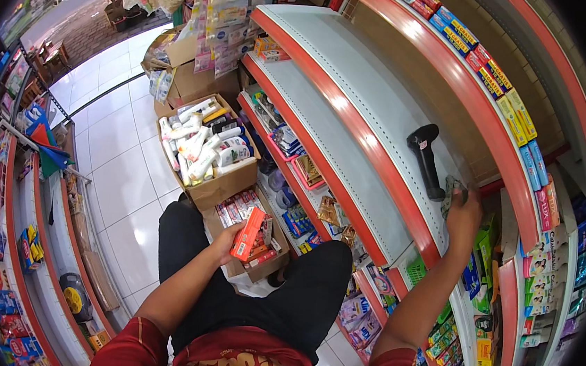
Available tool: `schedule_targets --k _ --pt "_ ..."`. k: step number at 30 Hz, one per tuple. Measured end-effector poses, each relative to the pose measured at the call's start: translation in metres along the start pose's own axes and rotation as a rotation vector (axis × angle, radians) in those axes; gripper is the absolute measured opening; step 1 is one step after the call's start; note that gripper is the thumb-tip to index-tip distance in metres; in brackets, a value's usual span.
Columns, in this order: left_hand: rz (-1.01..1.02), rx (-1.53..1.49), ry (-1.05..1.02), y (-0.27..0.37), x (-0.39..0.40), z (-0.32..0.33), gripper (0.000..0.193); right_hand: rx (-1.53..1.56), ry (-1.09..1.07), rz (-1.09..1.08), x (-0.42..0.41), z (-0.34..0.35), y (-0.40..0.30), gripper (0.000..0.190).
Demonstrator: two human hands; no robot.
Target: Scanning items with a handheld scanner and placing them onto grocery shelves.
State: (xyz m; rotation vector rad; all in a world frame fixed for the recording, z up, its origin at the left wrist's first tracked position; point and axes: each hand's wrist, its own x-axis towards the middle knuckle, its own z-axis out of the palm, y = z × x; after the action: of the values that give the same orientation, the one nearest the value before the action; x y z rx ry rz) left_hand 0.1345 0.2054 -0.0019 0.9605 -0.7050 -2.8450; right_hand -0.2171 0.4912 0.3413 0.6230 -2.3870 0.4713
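Note:
My left hand [226, 242] grips a flat orange-red carton [248, 233] that bears a printed code. Just below it stands a cardboard box [278, 265] holding several small red and white cartons [236, 207]. Over on the right, my right hand [464, 212] is on a grey-green cloth [449, 194] at the end of a white metal shelf [336, 45] with a red front edge. Its fingers are partly hidden, bunched against the cloth. A black handheld barcode scanner [425, 160] lies on that shelf, close beside the cloth.
A larger cardboard box [225, 182] full of white bottles [203, 162] stands on the tiled floor [116, 167] ahead. Toothpaste and soap boxes [486, 69] line the shelf above. Another shelf rack [35, 202] runs along the left. Hanging sachet packs [228, 25] are at the back.

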Motion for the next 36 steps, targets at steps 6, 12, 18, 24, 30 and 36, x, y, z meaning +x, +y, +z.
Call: schedule_targets --k 6,12,18,24,30,36 --pt "0.042 -0.075 -0.065 0.002 -0.007 -0.008 0.044 -0.125 -0.378 0.148 0.007 0.027 0.040 0.047" --pt "0.043 -0.081 -0.100 0.008 -0.009 -0.017 0.049 -0.006 0.015 0.097 -0.015 -0.009 0.004 0.042" --pt "0.054 -0.157 -0.277 0.017 -0.018 0.003 0.049 0.439 -0.135 -0.390 -0.155 -0.008 -0.144 0.052" --pt "0.054 -0.087 -0.318 -0.007 0.003 -0.005 0.055 0.595 -0.502 -0.600 -0.259 0.137 -0.196 0.050" --pt "0.090 -0.135 -0.205 0.001 0.002 -0.013 0.066 0.634 -0.626 -0.666 -0.336 0.136 -0.203 0.047" --pt "0.124 0.113 -0.024 0.003 0.011 -0.030 0.056 1.008 -0.737 -0.365 -0.315 0.108 -0.194 0.044"
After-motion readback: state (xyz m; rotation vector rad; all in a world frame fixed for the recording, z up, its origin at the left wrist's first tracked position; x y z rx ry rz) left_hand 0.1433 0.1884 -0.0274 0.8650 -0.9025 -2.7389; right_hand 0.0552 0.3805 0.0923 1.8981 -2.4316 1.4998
